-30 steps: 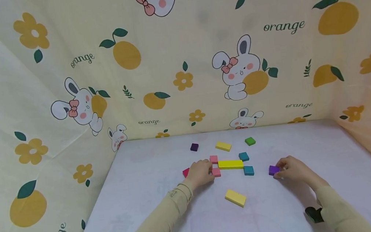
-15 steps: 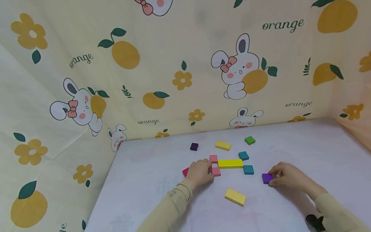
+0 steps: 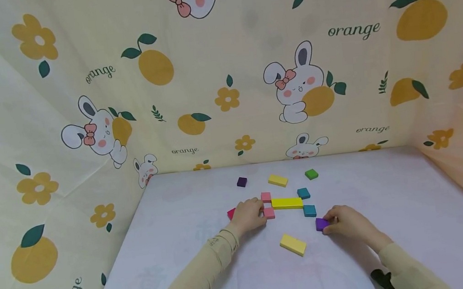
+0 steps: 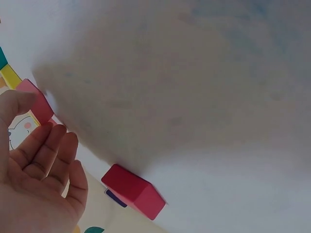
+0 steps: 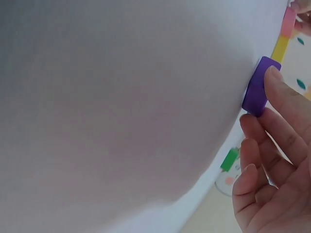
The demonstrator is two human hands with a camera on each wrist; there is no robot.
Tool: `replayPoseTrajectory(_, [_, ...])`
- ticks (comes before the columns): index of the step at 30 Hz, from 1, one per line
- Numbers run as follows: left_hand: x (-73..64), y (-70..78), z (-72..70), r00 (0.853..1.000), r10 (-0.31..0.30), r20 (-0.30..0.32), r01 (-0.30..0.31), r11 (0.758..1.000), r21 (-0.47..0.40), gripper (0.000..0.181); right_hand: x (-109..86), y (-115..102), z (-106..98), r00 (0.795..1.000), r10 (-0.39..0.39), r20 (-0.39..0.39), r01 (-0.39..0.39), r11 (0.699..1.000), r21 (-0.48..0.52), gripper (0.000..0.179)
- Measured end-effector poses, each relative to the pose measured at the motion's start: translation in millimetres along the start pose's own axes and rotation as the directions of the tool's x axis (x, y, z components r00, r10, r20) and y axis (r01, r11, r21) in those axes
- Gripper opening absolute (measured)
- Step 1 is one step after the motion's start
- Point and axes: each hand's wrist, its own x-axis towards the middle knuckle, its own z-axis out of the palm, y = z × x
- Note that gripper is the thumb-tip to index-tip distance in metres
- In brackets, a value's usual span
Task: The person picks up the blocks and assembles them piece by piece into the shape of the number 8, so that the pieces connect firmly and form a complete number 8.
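On the pale tabletop [image 3: 362,174], your right hand [image 3: 349,221] pinches the purple block [image 3: 320,225], close to but apart from the nearer teal block [image 3: 309,211]. Your left hand [image 3: 248,216] grips the nearer pink block [image 3: 269,213] between thumb and fingers. Overshooting leftward could knock the teal askew; a left-hand twitch might jog the long yellow block [image 3: 287,203].
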Motion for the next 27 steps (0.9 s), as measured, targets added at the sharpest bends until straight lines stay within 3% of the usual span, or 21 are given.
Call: replayPoseTrajectory(27, [-1.7, 0.3, 6.2, 1.0, -0.028, -0.009, 0.029, 0.999, 0.039, 0.033, 12.1, -32, 20, 0.996, 0.066, -0.054, -0.068, 0.997, -0.044, 0.026])
